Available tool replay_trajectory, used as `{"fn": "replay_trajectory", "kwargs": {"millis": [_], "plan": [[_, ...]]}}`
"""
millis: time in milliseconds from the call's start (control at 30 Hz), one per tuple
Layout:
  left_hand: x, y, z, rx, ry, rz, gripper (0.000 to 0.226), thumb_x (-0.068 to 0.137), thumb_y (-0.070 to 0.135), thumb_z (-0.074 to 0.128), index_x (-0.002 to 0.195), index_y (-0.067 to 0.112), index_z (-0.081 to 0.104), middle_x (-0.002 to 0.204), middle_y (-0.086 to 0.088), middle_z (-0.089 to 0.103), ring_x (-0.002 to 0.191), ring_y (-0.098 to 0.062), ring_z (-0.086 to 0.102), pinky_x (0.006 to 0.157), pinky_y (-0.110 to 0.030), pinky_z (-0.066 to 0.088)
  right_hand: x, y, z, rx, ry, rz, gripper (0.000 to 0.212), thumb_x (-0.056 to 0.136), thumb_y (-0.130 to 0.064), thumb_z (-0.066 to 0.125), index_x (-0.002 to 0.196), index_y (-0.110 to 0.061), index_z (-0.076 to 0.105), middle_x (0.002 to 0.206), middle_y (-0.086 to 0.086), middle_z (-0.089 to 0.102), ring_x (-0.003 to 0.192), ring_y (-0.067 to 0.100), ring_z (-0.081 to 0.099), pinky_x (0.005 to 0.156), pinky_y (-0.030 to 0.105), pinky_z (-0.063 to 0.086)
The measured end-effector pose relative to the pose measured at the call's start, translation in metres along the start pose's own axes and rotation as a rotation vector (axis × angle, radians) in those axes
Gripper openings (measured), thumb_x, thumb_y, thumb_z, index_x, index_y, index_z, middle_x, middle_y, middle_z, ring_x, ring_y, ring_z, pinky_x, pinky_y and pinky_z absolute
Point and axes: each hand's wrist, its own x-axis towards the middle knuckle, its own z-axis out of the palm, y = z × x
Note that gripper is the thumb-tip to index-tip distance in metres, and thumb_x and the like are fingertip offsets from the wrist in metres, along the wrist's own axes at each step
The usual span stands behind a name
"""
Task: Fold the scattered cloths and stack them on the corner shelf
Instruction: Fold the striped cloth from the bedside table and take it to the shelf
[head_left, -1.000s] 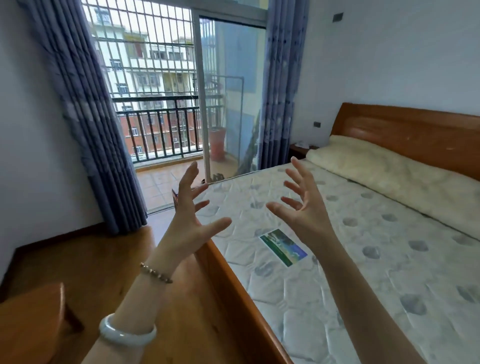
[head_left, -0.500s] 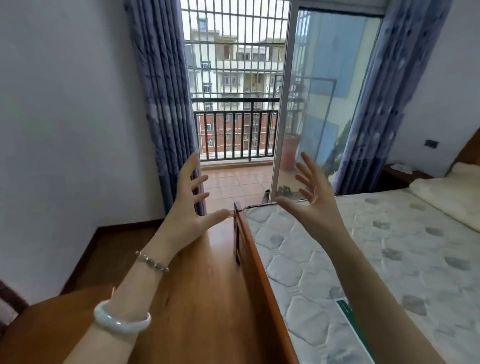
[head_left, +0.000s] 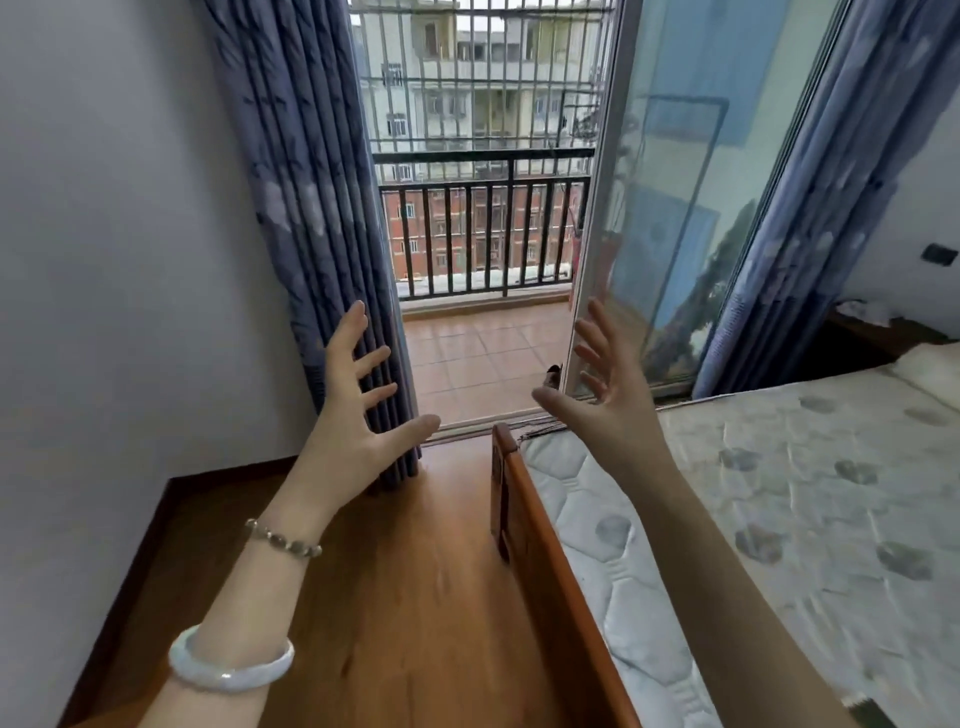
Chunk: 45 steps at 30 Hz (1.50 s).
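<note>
My left hand (head_left: 358, 410) is raised in front of me with fingers spread, holding nothing; a bead bracelet and a pale bangle sit on that arm. My right hand (head_left: 608, 400) is raised beside it, palm turned inward, fingers apart and empty. Both hands hover in the air over the floor near the foot of the bed. No cloths and no corner shelf appear in view.
A bed with a bare quilted mattress (head_left: 810, 509) and a wooden side rail (head_left: 550, 561) fills the right. Wooden floor (head_left: 395, 597) runs ahead to an open sliding glass door (head_left: 670, 197) and a balcony. Blue curtains (head_left: 306, 197) hang left and right; a white wall (head_left: 104, 260) is at left.
My view has swung left, away from the headboard and pillow toward the balcony door and left wall. Both hands stay raised and spread, holding nothing.
</note>
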Motion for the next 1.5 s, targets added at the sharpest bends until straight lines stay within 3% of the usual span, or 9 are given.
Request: {"fn": "replay_trajectory", "kwargs": {"millis": [300,500,667,733,867,1000,1133,1267,1500], "plan": [[0.142,-0.141,-0.002,-0.016,-0.05,-0.039,0.106,0.065,0.055,0.075,0.143,0.053,0.004,0.157,0.014,0.005,0.138,-0.002,0.03,0.106,-0.026,0.039,0.136,0.108,0.06,0.001,0.029,0.112,0.095,0.075,-0.01,0.079,0.144,-0.041,0.022,0.148,-0.002,0.037,0.131,0.01,0.04,0.11,0.041,0.036],[0.283,-0.233,0.014,-0.041,-0.111,-0.058,0.103,0.065,0.048,0.075,0.142,0.05,0.006,0.157,0.014,0.007,0.136,-0.001,0.032,0.105,-0.026,0.041,0.26,0.189,0.079,0.011,0.083,0.145,0.094,0.073,-0.018,0.08,0.144,-0.041,0.022,0.149,-0.001,0.037,0.135,0.012,0.039,0.111,0.049,0.035],[0.401,-0.283,0.03,-0.055,-0.122,-0.053,0.101,0.072,0.036,0.078,0.144,0.042,0.006,0.154,0.016,0.008,0.133,0.001,0.033,0.102,-0.021,0.041,0.368,0.234,0.076,-0.003,0.096,0.16,0.092,0.077,-0.011,0.077,0.144,-0.039,0.021,0.151,-0.001,0.035,0.136,0.009,0.036,0.104,0.016,0.033],[0.437,-0.303,0.041,-0.057,-0.124,-0.055,0.104,0.074,0.029,0.079,0.148,0.036,0.006,0.155,0.014,0.009,0.134,-0.004,0.034,0.102,-0.022,0.042,0.404,0.251,0.076,-0.016,0.105,0.177,0.091,0.078,-0.011,0.076,0.145,-0.038,0.02,0.151,-0.001,0.034,0.135,0.009,0.036,0.102,0.013,0.032],[0.5,-0.345,0.069,-0.099,-0.185,-0.052,0.11,0.071,0.035,0.082,0.15,0.031,0.006,0.156,0.01,0.011,0.134,-0.007,0.036,0.098,-0.02,0.044,0.462,0.281,0.075,-0.033,0.142,0.197,0.089,0.079,-0.013,0.076,0.147,-0.036,0.022,0.15,-0.003,0.035,0.137,0.012,0.035,0.113,0.031,0.03],[0.572,-0.392,0.106,-0.198,-0.298,-0.029,0.114,0.06,0.047,0.08,0.148,0.037,0.007,0.157,0.009,0.012,0.134,-0.008,0.036,0.099,-0.028,0.046,0.515,0.315,0.075,-0.058,0.254,0.211,0.082,0.079,-0.011,0.075,0.133,-0.048,0.027,0.144,-0.006,0.038,0.136,0.012,0.035,0.116,0.035,0.028],[0.655,-0.434,0.146,-0.303,-0.445,0.033,0.114,0.059,0.052,0.082,0.146,0.041,0.01,0.157,0.009,0.011,0.134,-0.002,0.035,0.101,-0.033,0.045,0.57,0.358,0.072,-0.109,0.4,0.262,0.09,0.079,-0.011,0.075,0.148,-0.033,0.022,0.15,-0.002,0.036,0.137,0.014,0.034,0.116,0.041,0.028],[0.745,-0.466,0.188,-0.365,-0.596,0.079,0.112,0.061,0.053,0.081,0.146,0.041,0.01,0.157,0.012,0.01,0.128,0.01,0.035,0.101,-0.032,0.045,0.63,0.392,0.064,-0.128,0.583,0.299,0.091,0.076,-0.018,0.076,0.148,-0.033,0.022,0.152,-0.002,0.034,0.136,0.011,0.035,0.116,0.041,0.028],[0.847,-0.488,0.269,-0.489,-0.791,0.132,0.103,0.066,0.036,0.077,0.144,0.039,0.012,0.148,0.017,0.024,0.133,-0.006,0.039,0.1,-0.035,0.046,0.687,0.423,0.035,-0.222,0.822,0.364,0.088,0.08,-0.015,0.075,0.148,-0.035,0.023,0.152,-0.005,0.033,0.137,0.009,0.034,0.115,0.037,0.029]]}}
